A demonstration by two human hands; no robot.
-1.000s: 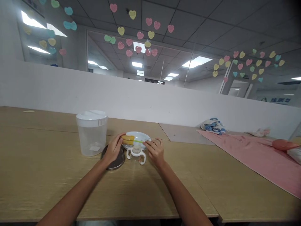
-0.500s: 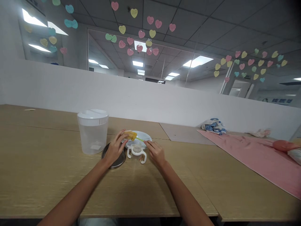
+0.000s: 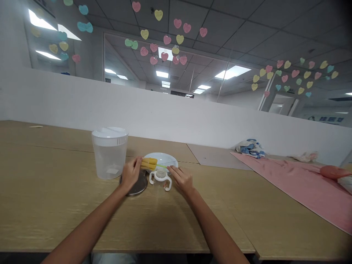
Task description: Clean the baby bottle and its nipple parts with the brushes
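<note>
A brush with a yellow, sponge-like head (image 3: 149, 163) and a thin green stem lies level above the table. Its head is pinched at the left end by my left hand (image 3: 132, 173). My right hand (image 3: 181, 179) has its fingers closed on the green stem. Just below, between both hands, a clear cup with two white handles (image 3: 161, 175) stands upright with its top open. Behind the brush is a white plate (image 3: 167, 158), partly covered. A dark, metal-rimmed tray (image 3: 138, 187) lies under and beside my left hand.
Left of the tray stands a translucent plastic bucket (image 3: 110, 157) with a white lid. At the right, a pink cloth (image 3: 297, 183) covers part of the table, and a crumpled blue-and-white cloth (image 3: 250, 148) lies by the white wall (image 3: 176, 121).
My left hand has shifted a little left and down, and more of the yellow brush head shows. The right hand still holds the stem. The cup has stayed in place.
</note>
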